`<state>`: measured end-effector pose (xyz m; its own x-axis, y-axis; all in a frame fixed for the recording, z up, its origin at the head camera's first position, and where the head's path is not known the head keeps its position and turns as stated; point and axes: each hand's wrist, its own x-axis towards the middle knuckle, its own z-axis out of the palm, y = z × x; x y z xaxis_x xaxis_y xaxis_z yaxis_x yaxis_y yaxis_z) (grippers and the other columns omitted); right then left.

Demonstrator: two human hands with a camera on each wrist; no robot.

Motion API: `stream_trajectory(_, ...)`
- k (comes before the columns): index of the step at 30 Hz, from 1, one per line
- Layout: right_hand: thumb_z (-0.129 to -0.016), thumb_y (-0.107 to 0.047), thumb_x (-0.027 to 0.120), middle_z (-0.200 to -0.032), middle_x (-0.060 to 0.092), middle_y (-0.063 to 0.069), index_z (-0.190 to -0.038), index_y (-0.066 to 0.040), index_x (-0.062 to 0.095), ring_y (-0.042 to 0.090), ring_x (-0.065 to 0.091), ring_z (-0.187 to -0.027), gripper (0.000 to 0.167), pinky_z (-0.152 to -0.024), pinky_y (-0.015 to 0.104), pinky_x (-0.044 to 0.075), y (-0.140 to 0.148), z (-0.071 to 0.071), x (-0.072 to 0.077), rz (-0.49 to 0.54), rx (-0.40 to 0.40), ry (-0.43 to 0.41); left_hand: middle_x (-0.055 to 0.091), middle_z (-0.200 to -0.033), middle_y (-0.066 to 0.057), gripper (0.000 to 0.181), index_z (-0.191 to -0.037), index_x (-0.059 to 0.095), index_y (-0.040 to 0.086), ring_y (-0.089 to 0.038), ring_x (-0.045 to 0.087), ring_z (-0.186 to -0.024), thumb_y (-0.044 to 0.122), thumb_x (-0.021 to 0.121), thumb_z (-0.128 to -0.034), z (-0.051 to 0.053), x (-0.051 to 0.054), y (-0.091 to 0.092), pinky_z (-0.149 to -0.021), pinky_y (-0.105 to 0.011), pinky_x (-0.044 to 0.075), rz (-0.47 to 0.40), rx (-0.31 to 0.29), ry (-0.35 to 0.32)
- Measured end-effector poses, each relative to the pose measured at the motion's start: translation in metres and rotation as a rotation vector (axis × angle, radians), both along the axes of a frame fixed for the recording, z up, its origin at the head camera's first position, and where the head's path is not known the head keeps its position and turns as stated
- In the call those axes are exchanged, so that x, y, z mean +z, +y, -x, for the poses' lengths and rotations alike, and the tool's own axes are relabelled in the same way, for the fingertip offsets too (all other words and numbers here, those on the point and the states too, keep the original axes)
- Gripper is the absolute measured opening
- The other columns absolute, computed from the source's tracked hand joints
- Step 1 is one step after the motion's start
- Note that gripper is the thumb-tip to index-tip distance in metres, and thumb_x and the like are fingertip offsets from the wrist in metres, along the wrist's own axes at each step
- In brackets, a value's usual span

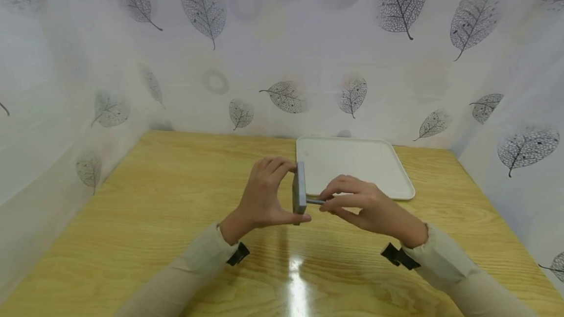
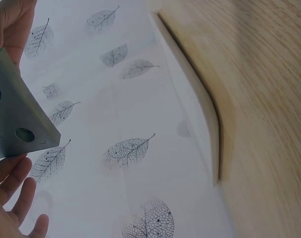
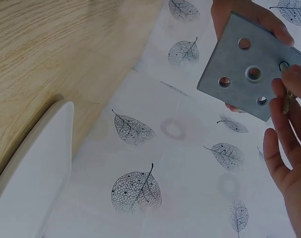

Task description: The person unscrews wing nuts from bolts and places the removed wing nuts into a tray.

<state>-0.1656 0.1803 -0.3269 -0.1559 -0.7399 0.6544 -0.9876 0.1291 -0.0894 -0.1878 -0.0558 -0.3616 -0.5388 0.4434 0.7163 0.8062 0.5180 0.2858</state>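
A grey square metal plate (image 1: 299, 187) with several round holes stands upright above the table. My left hand (image 1: 264, 192) grips it by opposite edges, fingers at the top and thumb underneath. From the plate's right face a thin metal rod (image 1: 315, 201) reaches to my right hand (image 1: 354, 202), which pinches its outer end. In the right wrist view, a brass-coloured piece (image 3: 288, 104) shows between those fingertips, close to a corner hole of the plate (image 3: 234, 59). The fingers partly cover it, so its full shape is hidden. How deep the rod sits in the hole, I cannot tell.
A white rectangular tray (image 1: 352, 160) lies at the back of the wooden table (image 1: 154, 209), behind my right hand. White cloth with grey leaf prints (image 1: 273, 53) hangs along the back and both sides. Dark straps (image 1: 398, 257) sit at my sleeves.
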Motion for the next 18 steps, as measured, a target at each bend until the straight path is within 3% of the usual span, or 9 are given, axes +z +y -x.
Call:
stream_trajectory(11,-0.093,-0.023,0.056,-0.099,0.061,0.006,-0.093,-0.011,0.068,0.012,0.059,-0.086,0.017,-0.075,0.015,0.049,0.0005,-0.0037,0.0008,-0.018,-0.03,-0.086,0.059,-0.107,-0.004,0.099,-0.109,0.06,0.008,-0.022,0.049,-0.101,0.091,0.027,-0.0667,-0.0004,0.0,0.0009,-0.092,-0.047,0.038,0.006,0.017,0.013)
stream_trajectory(18,-0.095,-0.017,0.054,-0.097,0.061,0.008,-0.094,-0.011,0.068,0.013,0.06,-0.083,0.016,-0.072,0.014,0.05,-0.0014,-0.002,0.0011,0.021,-0.024,-0.042,0.059,-0.108,-0.005,0.101,-0.109,0.06,0.007,-0.022,0.049,-0.102,0.092,0.026,-0.0658,-0.0009,0.0005,0.0008,-0.093,-0.048,0.038,0.004,0.016,-0.002)
